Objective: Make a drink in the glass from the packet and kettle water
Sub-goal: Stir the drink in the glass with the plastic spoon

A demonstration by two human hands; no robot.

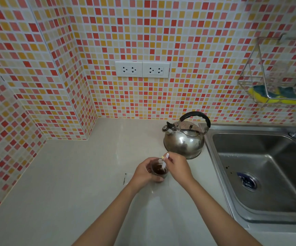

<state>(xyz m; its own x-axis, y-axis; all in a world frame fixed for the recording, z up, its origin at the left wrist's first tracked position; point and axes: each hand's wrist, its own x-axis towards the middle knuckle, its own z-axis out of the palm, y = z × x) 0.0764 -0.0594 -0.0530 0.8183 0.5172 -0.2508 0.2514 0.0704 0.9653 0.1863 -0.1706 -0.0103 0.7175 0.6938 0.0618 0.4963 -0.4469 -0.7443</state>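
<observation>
A small clear glass [159, 172] with dark brown liquid stands on the pale counter [83, 174]. My left hand [144, 172] wraps around its left side. My right hand [176, 166] pinches a thin white stick [165, 161] whose lower end dips into the liquid. A steel kettle [185, 139] with a black handle sits just behind the glass, its spout pointing left. A flat clear packet [126, 178] lies on the counter left of my left wrist, hard to make out.
A steel sink [267, 167] lies to the right, its rim close to the kettle. A wire rack [275, 93] with yellow sponges hangs on the tiled wall above it. Two double sockets [142, 69] sit on the back wall. The tiled wall closes the left side.
</observation>
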